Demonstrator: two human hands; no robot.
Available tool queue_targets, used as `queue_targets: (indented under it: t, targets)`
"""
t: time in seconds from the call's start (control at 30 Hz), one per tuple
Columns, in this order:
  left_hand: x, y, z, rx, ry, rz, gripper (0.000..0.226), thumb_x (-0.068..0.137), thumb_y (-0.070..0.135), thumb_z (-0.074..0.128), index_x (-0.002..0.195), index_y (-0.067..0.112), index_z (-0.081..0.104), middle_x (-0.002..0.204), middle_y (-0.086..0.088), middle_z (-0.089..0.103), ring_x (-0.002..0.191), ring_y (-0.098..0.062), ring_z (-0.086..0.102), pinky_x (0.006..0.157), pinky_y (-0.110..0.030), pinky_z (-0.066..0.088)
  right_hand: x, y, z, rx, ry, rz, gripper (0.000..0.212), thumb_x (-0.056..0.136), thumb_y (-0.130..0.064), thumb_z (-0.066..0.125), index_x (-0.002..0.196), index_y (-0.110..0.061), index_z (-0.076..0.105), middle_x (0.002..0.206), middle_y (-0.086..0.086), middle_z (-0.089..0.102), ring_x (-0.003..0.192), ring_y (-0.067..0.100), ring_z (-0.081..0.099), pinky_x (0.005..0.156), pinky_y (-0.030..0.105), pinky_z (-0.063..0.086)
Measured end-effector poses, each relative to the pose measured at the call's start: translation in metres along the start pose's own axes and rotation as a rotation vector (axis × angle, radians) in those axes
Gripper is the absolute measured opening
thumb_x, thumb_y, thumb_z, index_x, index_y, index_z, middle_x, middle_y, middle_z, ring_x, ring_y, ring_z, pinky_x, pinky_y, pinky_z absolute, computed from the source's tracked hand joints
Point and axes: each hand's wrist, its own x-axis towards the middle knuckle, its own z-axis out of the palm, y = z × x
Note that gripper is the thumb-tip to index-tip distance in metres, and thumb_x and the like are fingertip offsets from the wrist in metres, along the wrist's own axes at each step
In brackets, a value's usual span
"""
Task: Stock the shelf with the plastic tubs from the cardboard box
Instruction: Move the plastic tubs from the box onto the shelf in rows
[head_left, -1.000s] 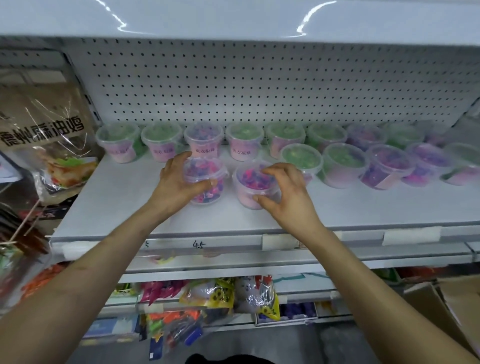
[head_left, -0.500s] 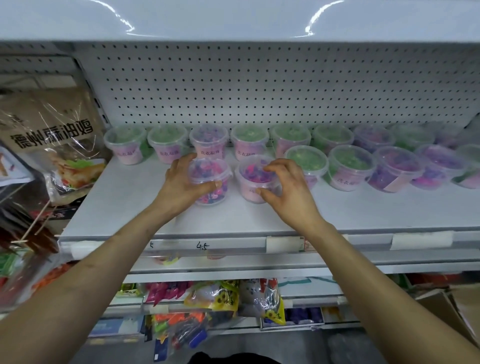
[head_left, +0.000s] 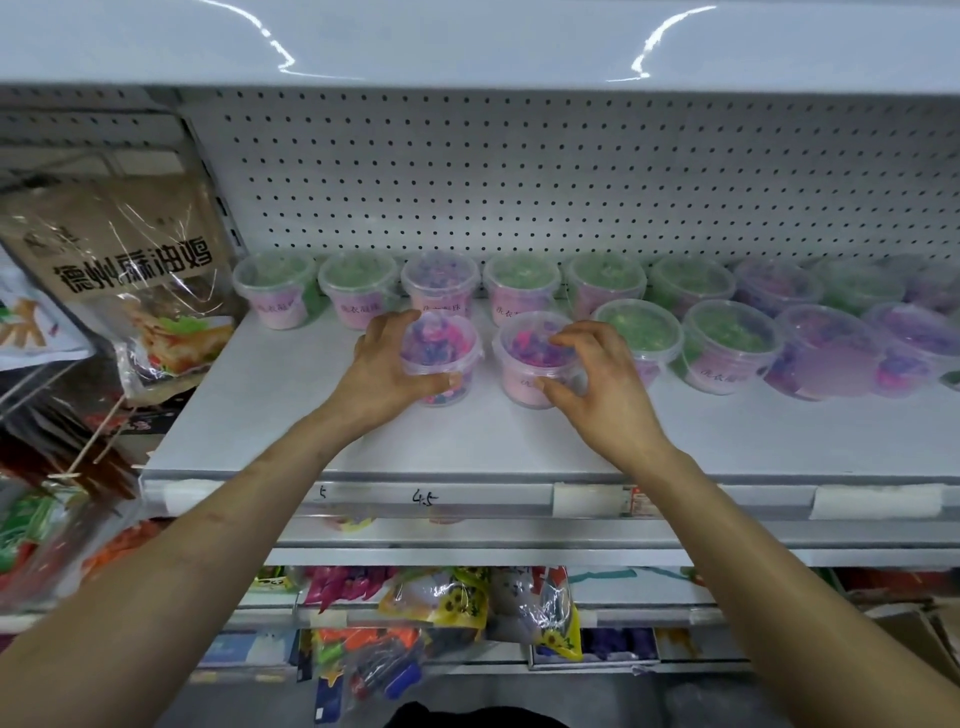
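Fingers (head_left: 397, 322) of the left hand (head_left: 387, 371) are curled round the left tub (head_left: 441, 343), a clear lidded tub of pink and blue pieces, with the thumb laid across its near wall. The fingers of the right hand (head_left: 597, 395) are arched over the lid of the right tub (head_left: 524, 364), and its pink-labelled near wall is pinched by the thumb. Both tubs are seen standing on the white shelf (head_left: 291, 415), just apart from each other, at the left end of a front row that is carried on beyond the right-hand fingers by green and purple tubs (head_left: 727, 343). Behind the fingers a back row of tubs (head_left: 519, 286) is lined up against the pegboard (head_left: 519, 171). The step in hand is judged to be the setting down and squaring of this pair. The next move would call for both grips to be loosened without the light tubs being tipped, and for more to be fetched from the cardboard box (head_left: 930, 629), of which only what looks to be a brown edge can be made out far below and right of the fingers. The front row could be extended leftward of the left-hand fingers, toward a brown snack bag (head_left: 130, 270) hung beside the shelf. Below the fingers a hand-marked price rail (head_left: 467, 499) is seen, and beneath it a lower shelf (head_left: 665, 618) with bright packets (head_left: 441, 603).
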Motion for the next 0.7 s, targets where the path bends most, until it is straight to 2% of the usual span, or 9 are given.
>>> queue_targets:
  t: [0.1, 0.17, 0.23, 0.3, 0.4, 0.47, 0.53, 0.6, 0.7]
  targets:
    - [-0.004, 0.006, -0.008, 0.007, -0.052, 0.026, 0.103, 0.061, 0.077, 0.078, 0.148, 0.041, 0.037, 0.151, 0.005, 0.039, 0.139, -0.019, 0.038, 0.115, -0.042, 0.038, 0.002, 0.000, -0.001, -0.004, -0.004, 0.001, 0.048, 0.091, -0.029, 0.080, 0.133, -0.018, 0.062, 0.140, 0.001, 0.049, 0.132, 0.020, 0.048, 0.107, 0.025, 0.037]
    - [-0.006, 0.006, -0.019, 0.012, -0.102, 0.065, 0.096, 0.068, 0.073, 0.075, 0.150, 0.041, 0.037, 0.155, 0.008, 0.038, 0.142, -0.016, 0.035, 0.117, -0.041, 0.035, 0.002, 0.000, -0.001, -0.005, -0.009, 0.005, 0.048, 0.091, -0.028, 0.080, 0.134, -0.018, 0.062, 0.140, 0.001, 0.049, 0.132, 0.019, 0.048, 0.105, 0.023, 0.037]
    - [-0.007, 0.000, -0.032, 0.017, -0.175, 0.107, 0.081, 0.079, 0.057, 0.076, 0.150, 0.041, 0.041, 0.155, 0.013, 0.038, 0.142, -0.013, 0.036, 0.118, -0.041, 0.035, 0.001, 0.000, -0.001, -0.005, -0.012, 0.007, 0.048, 0.091, -0.028, 0.080, 0.134, -0.018, 0.062, 0.141, 0.001, 0.049, 0.132, 0.019, 0.048, 0.105, 0.022, 0.036]
    - [-0.006, -0.003, -0.041, 0.010, -0.229, 0.141, 0.064, 0.089, 0.035, 0.074, 0.147, 0.038, 0.048, 0.155, 0.017, 0.038, 0.139, -0.007, 0.040, 0.117, -0.034, 0.036, 0.001, 0.000, -0.003, -0.010, -0.012, 0.011, 0.048, 0.091, -0.029, 0.079, 0.134, -0.018, 0.062, 0.141, 0.001, 0.049, 0.133, 0.018, 0.047, 0.105, 0.021, 0.035]
    - [-0.003, -0.006, -0.047, 0.034, -0.195, 0.175, 0.056, 0.093, 0.020, 0.074, 0.144, 0.033, 0.055, 0.155, 0.016, 0.041, 0.136, -0.002, 0.043, 0.112, -0.020, 0.036, 0.003, 0.000, -0.004, -0.006, -0.015, 0.016, 0.047, 0.091, -0.028, 0.079, 0.135, -0.017, 0.062, 0.141, 0.001, 0.049, 0.133, 0.019, 0.048, 0.105, 0.022, 0.036]
    - [-0.002, -0.006, -0.046, 0.059, -0.170, 0.187, 0.056, 0.092, 0.020, 0.076, 0.144, 0.030, 0.057, 0.154, 0.012, 0.044, 0.133, -0.001, 0.045, 0.109, -0.016, 0.036, 0.003, 0.000, -0.003, -0.010, -0.018, 0.011, 0.047, 0.091, -0.027, 0.079, 0.134, -0.016, 0.062, 0.141, 0.002, 0.049, 0.133, 0.020, 0.048, 0.104, 0.023, 0.036]
    - [-0.003, -0.008, -0.043, 0.072, -0.133, 0.193, 0.057, 0.089, 0.027, 0.079, 0.143, 0.028, 0.059, 0.149, 0.012, 0.047, 0.129, -0.005, 0.049, 0.111, -0.021, 0.041, 0.003, 0.002, -0.002, -0.010, -0.020, 0.005, 0.047, 0.091, -0.026, 0.079, 0.133, -0.016, 0.062, 0.141, 0.002, 0.049, 0.133, 0.022, 0.049, 0.104, 0.024, 0.037]
    - [-0.005, -0.010, -0.042, 0.072, -0.097, 0.189, 0.063, 0.083, 0.046, 0.078, 0.141, 0.028, 0.061, 0.143, 0.013, 0.049, 0.124, -0.009, 0.054, 0.110, -0.027, 0.044, 0.004, 0.002, -0.002, -0.008, -0.026, 0.012, 0.046, 0.092, -0.027, 0.078, 0.134, -0.016, 0.062, 0.141, 0.002, 0.049, 0.133, 0.021, 0.048, 0.105, 0.025, 0.037]
    - [-0.005, -0.009, -0.039, 0.119, -0.064, 0.178, 0.078, 0.074, 0.070, 0.066, 0.141, 0.029, 0.061, 0.140, 0.011, 0.048, 0.118, -0.009, 0.055, 0.109, -0.027, 0.045, 0.005, 0.002, -0.002, -0.008, -0.029, 0.012, 0.046, 0.091, -0.027, 0.077, 0.133, -0.016, 0.062, 0.142, 0.002, 0.049, 0.134, 0.022, 0.048, 0.105, 0.026, 0.038]
